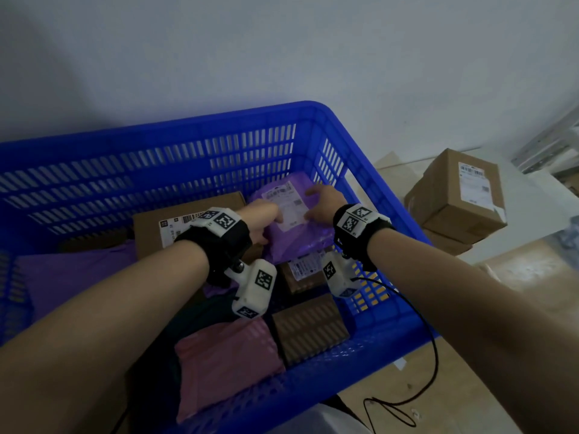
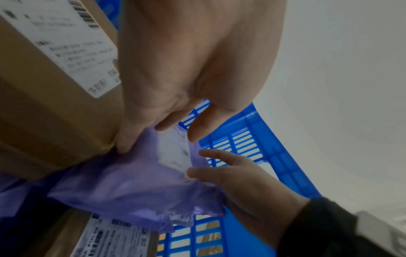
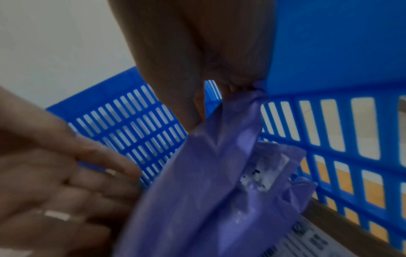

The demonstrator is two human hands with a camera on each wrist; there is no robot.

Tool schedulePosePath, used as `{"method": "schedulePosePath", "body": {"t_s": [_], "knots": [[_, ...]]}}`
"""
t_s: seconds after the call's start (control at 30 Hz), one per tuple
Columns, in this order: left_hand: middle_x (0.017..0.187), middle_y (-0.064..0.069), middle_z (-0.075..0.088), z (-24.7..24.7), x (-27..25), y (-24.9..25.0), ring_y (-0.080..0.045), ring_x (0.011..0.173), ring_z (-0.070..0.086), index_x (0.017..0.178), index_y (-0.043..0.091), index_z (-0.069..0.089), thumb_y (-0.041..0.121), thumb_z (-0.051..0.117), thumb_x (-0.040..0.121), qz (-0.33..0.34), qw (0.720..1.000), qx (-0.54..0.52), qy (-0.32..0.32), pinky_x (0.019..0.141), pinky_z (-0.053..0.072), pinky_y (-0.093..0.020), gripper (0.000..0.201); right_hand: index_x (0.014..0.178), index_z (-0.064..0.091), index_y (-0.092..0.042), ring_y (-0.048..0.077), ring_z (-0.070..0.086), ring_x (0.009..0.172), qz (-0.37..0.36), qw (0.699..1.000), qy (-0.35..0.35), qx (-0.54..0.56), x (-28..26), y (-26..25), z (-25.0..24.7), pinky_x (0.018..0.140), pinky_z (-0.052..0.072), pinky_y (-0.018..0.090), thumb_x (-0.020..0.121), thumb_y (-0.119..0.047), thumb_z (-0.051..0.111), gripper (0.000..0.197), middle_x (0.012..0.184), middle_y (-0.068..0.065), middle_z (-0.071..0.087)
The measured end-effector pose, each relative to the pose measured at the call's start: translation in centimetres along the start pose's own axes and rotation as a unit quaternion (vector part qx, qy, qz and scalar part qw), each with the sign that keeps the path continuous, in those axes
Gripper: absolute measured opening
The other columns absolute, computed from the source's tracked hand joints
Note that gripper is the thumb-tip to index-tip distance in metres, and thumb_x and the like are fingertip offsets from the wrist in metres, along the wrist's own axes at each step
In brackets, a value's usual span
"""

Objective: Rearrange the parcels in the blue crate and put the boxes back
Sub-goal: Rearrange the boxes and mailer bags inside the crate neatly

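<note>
At the crate's (image 1: 194,126) 1 o'clock corner, both hands meet on a purple mailer (image 1: 293,227) with a white label (image 1: 289,211). It lies tilted, propped on the goods beneath it and close against the crate's right wall. The left hand (image 1: 263,219) has its grip on the mailer's 9 o'clock edge: in the left wrist view the fingers (image 2: 129,137) curl onto the purple film beside the label, thumb on top. The right hand (image 1: 322,205) holds the 3 o'clock edge; in the right wrist view its fingers are bunched tight on a gathered fold of film (image 3: 252,99), so that grip is clamped on the mailer too.

Hard against the left hand, at the mailer's 9 o'clock, stands a labelled brown box (image 1: 175,223); the left wrist view shows the fingers wedged between its corner and the film. Under the mailer's 6 o'clock end lies a smaller box (image 1: 300,277) with a barcode label, partly hidden by the wrist cameras. At 6 o'clock from that sits another carton (image 1: 310,330), striped by light through the slats, with a pink mailer (image 1: 225,364) touching its 9 o'clock side. A second purple mailer (image 1: 78,277) lies flat at the crate's 9 o'clock side, partly under the left forearm.

Outside the crate, at 3 o'clock, a labelled box (image 1: 460,195) is stacked on a flatter carton (image 1: 448,242) on a pale surface (image 1: 517,233). A black cable (image 1: 432,339) trails from the right wrist over the crate's rim to the floor.
</note>
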State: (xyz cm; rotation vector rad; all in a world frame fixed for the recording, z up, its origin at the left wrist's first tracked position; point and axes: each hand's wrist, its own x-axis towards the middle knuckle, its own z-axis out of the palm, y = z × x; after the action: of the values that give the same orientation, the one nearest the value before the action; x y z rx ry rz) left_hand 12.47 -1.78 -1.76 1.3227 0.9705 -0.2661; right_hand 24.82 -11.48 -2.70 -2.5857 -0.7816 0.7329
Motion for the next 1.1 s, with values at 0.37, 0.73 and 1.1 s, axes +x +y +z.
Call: {"method": "schedulePosePath", "body": {"t_s": [0.37,0.73,1.1], "knots": [[0.105,-0.014,0.062,-2.4,-3.3,-2.0,-0.023,0.087,0.063,0.129,0.001,0.049,0.017,0.045,0.098,-0.004,0.996,0.039,-0.076,0.071,0.057,-0.028,0.035,0.103,0.068,-0.001,0.022,0.063,0.076,-0.048,0.997,-0.063,-0.021,-1.8,-1.0,-1.5,0.064,0.049,0.026,0.085,-0.016,0.065,0.023,0.087,0.011,0.067],[0.119,-0.016,0.057,-0.7,-2.8,-8.4,-0.029,0.102,0.061,0.137,0.003,0.040,0.022,0.044,0.100,-0.123,0.962,0.183,-0.159,0.078,0.052,-0.038,0.042,0.078,0.056,-0.004,0.021,0.062,0.056,0.187,0.876,-0.432,-0.104,-2.7,2.8,4.2,0.044,0.045,0.018,0.095,-0.015,0.043,0.024,0.054,0.008,0.067],[0.073,-0.011,0.057,2.1,0.2,-13.8,-0.021,0.062,0.057,0.078,0.003,0.053,0.012,0.044,0.098,-0.173,0.968,0.124,-0.134,0.060,0.052,-0.030,0.023,0.065,0.034,-0.006,0.006,0.039,0.017,0.167,0.849,-0.454,-0.212,-4.7,3.3,5.7,0.023,0.026,0.009,0.101,-0.010,0.033,0.036,0.023,0.001,0.042]]}}
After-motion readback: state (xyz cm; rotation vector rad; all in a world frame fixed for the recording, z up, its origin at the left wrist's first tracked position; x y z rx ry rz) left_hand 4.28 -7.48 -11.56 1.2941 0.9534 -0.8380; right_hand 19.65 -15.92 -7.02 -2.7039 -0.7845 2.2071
